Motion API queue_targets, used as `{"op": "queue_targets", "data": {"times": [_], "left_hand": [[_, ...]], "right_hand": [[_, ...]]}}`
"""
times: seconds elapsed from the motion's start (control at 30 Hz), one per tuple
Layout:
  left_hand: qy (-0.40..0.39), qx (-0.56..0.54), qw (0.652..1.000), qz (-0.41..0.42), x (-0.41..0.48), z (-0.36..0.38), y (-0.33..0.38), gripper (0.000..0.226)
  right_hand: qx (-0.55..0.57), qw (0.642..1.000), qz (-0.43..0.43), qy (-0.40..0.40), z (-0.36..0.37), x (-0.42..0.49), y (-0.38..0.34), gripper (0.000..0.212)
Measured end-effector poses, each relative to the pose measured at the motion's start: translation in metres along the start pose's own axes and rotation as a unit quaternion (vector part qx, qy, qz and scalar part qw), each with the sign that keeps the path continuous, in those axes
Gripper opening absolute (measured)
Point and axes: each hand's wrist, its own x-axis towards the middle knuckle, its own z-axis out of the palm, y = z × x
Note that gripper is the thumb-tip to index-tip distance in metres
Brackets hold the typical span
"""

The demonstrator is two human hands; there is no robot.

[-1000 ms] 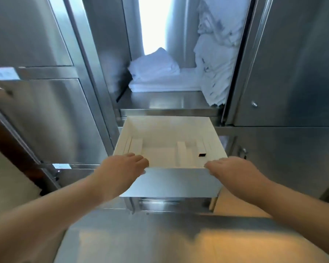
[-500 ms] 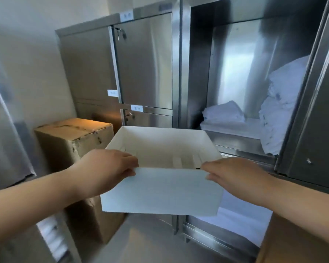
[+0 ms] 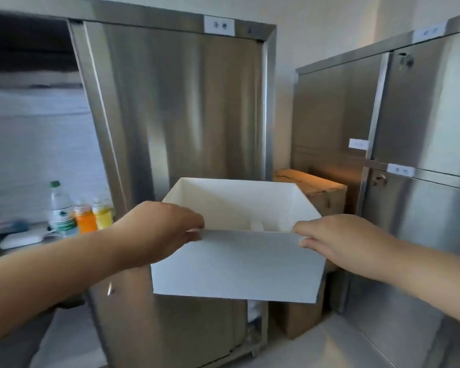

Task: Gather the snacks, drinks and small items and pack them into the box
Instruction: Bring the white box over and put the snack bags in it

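Note:
I carry an open white box [image 3: 237, 266] in front of my chest, off any surface. My left hand [image 3: 157, 229] grips the near rim at its left corner, fingers curled over the edge. My right hand [image 3: 337, 240] pinches the same rim at its right corner. Inside the box only white dividers show. At the left, on a shelf of an open cabinet, stand a clear water bottle with a green cap [image 3: 60, 211], an orange drink bottle [image 3: 85, 219] and a yellow drink bottle [image 3: 102, 215]. Small items [image 3: 14, 235] lie blurred beside them.
A tall steel cabinet door [image 3: 186, 115] stands straight ahead behind the box. Steel lockers [image 3: 422, 155] line the right side. A brown cardboard carton [image 3: 316, 192] sits on the floor between them, against the pale wall.
I lifted the box off the steel surface and turned left with it. The linen shelf has left the view; the shelf with the bottles has come in at the left.

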Motion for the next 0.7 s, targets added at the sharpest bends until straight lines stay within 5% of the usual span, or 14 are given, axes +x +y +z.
{"op": "queue_targets", "data": {"times": [0.37, 0.7], "left_hand": [[-0.134, 0.034, 0.965, -0.225, -0.215, 0.022, -0.147, 0.026], [-0.191, 0.073, 0.922, -0.329, -0.275, 0.053, -0.189, 0.023]], "right_hand": [[0.071, 0.973, -0.221, -0.020, 0.074, 0.198, -0.205, 0.027], [0.051, 0.925, -0.377, -0.017, 0.098, 0.284, -0.265, 0.015]]}}
